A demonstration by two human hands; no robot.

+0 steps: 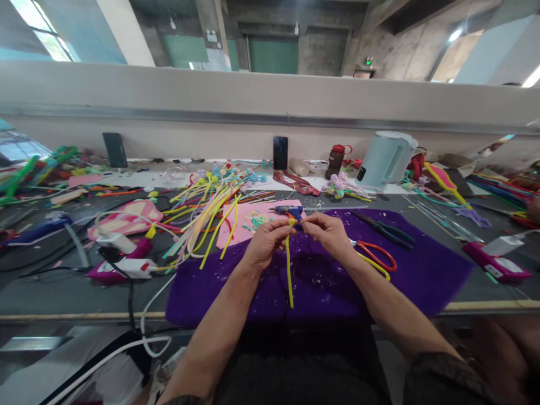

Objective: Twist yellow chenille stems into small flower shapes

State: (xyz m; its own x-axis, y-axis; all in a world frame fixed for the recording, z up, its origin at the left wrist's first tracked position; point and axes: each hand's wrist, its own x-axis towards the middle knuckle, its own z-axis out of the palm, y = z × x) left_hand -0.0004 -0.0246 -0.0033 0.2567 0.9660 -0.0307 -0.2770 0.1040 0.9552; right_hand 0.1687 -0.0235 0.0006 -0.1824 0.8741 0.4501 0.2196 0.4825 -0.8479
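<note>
Above a purple cloth, my left hand is closed on a yellow pipe cleaner, whose stem hangs down from a small yellow tip. My right hand is close beside it on the right, with its thumb and fingers pinched together; whatever is between them is too small to name. A blue glue gun lies just behind both hands, by a pink sheet with small green pieces on it. Red-handled scissors and dark green pliers rest on the cloth to the right.
Many coloured pipe cleaners spread at the left. Behind stand a phone, a brown bottle and a pale kettle. Power strips lie at left and right, with cables. Part of another person shows at the right edge.
</note>
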